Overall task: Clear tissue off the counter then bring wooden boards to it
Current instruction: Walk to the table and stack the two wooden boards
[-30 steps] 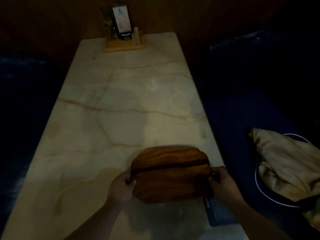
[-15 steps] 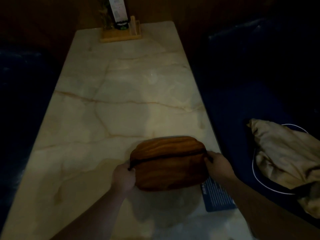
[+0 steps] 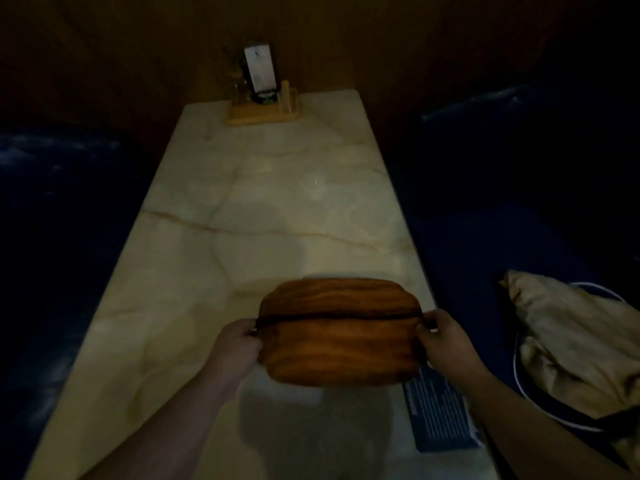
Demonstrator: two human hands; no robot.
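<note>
A: Hands?
B: Left hand point(image 3: 239, 344) and right hand point(image 3: 445, 339) each grip an end of the stacked wooden boards point(image 3: 341, 336).
A: Boards where?
B: Near end of the marble table point(image 3: 277, 209), toward its right edge; dark card point(image 3: 438, 412) just beside, at the near-right edge.

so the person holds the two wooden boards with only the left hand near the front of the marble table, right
Not quite: the head view shows both hands on the wooden boards, left hand and right hand gripping opposite ends, near the front of the marble table.
</note>
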